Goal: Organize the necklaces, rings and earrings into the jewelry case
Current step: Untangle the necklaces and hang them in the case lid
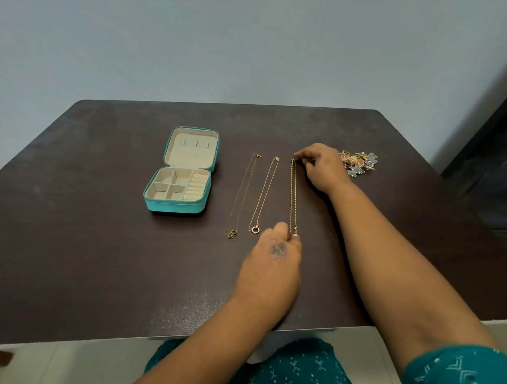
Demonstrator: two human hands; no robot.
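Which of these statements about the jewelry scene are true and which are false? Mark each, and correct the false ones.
1. The jewelry case lies open on the table. True.
2. Four necklaces lie stretched out beside the case. False: there are three.
3. The left hand and the right hand hold opposite ends of the rightmost necklace. True.
4. The pile of earrings and rings sits inside the case. False: it lies on the table, beyond the right hand.
5. The case's compartments already hold jewelry. False: they look empty.
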